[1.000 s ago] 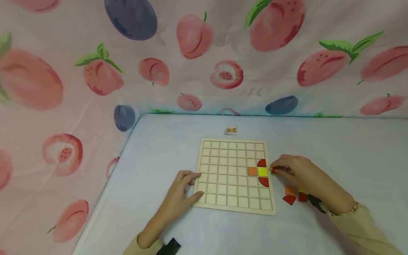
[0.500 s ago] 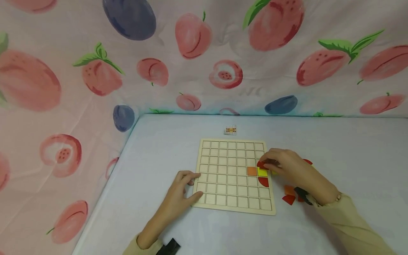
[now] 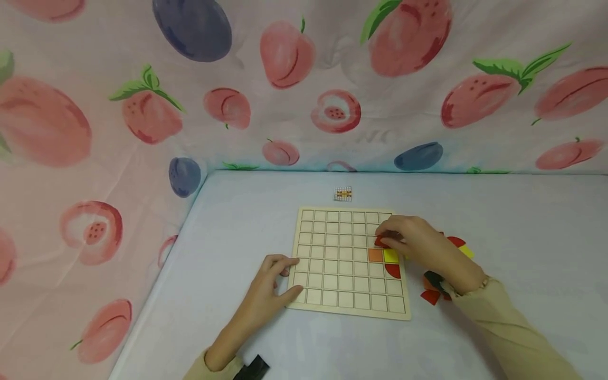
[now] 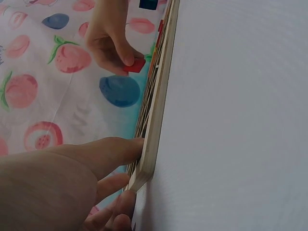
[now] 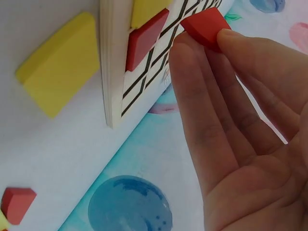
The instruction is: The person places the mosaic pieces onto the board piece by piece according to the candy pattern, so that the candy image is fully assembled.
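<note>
Right of centre in the head view, the right hand [image 3: 418,247] has its fingers clamped on a smooth red piece [image 5: 208,30] above the flat, gridded wooden board [image 3: 333,254]. Lower centre, the left hand [image 3: 263,289] touches its edge, thumb and forefinger apart.

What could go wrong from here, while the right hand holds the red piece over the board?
The right hand pinches the red piece with its fingertips, so the piece might slip. Lowering it could nudge the nearby orange square or yellow square. If the left hand moves, it might shift the board it touches.
</note>
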Tool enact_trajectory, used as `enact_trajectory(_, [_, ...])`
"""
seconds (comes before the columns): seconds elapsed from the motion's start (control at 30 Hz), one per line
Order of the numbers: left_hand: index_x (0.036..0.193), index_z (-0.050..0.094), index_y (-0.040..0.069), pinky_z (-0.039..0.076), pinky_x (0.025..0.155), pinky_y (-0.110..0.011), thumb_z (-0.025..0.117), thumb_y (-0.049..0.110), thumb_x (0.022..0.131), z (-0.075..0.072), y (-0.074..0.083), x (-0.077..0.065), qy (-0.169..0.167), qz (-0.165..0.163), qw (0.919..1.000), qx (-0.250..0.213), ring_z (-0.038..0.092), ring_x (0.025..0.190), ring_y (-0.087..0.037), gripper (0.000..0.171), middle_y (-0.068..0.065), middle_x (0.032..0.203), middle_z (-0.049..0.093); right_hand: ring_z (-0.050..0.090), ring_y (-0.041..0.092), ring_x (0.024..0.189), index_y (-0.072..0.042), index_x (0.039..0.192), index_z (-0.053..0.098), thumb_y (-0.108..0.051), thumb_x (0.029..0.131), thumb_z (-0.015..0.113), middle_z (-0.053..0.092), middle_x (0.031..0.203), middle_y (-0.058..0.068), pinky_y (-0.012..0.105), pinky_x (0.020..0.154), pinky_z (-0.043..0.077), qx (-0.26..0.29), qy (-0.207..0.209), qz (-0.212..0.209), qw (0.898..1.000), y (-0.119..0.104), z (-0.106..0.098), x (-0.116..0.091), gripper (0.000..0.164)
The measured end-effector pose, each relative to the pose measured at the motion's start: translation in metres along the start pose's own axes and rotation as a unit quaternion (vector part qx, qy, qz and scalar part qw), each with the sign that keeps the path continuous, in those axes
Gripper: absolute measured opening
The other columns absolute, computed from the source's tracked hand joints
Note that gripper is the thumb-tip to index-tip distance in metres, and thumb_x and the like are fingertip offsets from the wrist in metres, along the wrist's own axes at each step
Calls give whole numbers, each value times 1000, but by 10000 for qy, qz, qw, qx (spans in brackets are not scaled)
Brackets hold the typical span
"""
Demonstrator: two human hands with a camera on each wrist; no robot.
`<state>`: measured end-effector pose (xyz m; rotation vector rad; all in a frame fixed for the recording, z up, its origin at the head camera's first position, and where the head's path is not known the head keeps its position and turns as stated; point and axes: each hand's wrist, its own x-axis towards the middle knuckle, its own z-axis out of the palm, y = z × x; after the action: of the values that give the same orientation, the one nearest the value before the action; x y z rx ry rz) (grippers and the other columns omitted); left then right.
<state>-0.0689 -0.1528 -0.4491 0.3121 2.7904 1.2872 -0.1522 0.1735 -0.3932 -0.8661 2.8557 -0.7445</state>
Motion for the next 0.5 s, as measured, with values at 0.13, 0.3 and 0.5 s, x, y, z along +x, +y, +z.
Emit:
enact_trajectory(0.13, [131,62,16,43,76,-22,81,15,84,1,-2,0,4,17,10000,15,50,100,-9,51,3,126,50,61,14,82,-6,101,73,-7,87,74,70,96,2,34,74,54,24,-82,11,10000,0,3,4,14])
enact_trajectory(0.3, [131,62,17,43,76,-22,81,16,83,1,-3,-1,31,45,10000,48,50,100,-8,51,4,126,50,62,16,84,-6,103,73,-8,88,74,71,99,3,36,77,54,-16,-197,127,9997,0,5,8,15])
enact_trajectory(0.5, [131,62,17,44,77,-23,81,16,83,1,-2,-1,17,53,10000,45,51,101,-9,52,3,127,50,64,19,90,-7,104,74,-9,89,73,71,101,3,40,82,55,-28,-326,198,9993,1,9,12,15])
